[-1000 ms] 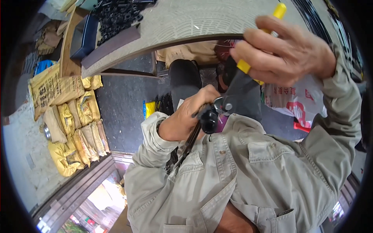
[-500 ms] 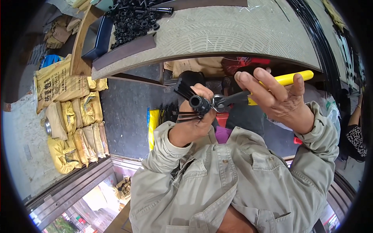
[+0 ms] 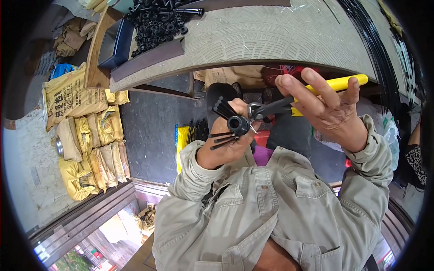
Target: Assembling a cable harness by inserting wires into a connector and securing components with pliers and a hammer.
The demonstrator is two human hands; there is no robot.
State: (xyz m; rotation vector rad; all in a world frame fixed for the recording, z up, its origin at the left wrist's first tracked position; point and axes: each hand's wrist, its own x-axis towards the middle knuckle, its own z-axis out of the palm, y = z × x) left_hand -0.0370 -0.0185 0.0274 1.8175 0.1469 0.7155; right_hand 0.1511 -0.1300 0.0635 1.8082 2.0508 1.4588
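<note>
My left hand [image 3: 228, 150] is wrapped round a black tubular hub [image 3: 244, 128] whose round open end faces up. Several thin black rods [image 3: 221, 108] fan out from around it, between and past my fingers. Yellow-handled pliers [image 3: 276, 107], perhaps cutting pliers, are in my right hand [image 3: 329, 107], with fingers partly stretched over one handle. Their metal jaws are right beside the hub, near a short pale strand or wire [image 3: 254, 128]. I cannot tell whether the jaws grip anything. My left fingers are partly hidden behind the hub.
A worktop [image 3: 271, 38] with a textured cover runs ahead, holding a heap of black plastic parts [image 3: 156, 29] and a dark blue box [image 3: 116, 44]. Long black rods [image 3: 368, 45] lie at its right. Yellow-brown sacks [image 3: 74, 101] stand at left; another person's arm [image 3: 415, 135] shows far right.
The hub has shifted slightly right and down in view, with the rods turned a little. The plier jaws now sit higher beside the hub, and a pale strand shows there.
</note>
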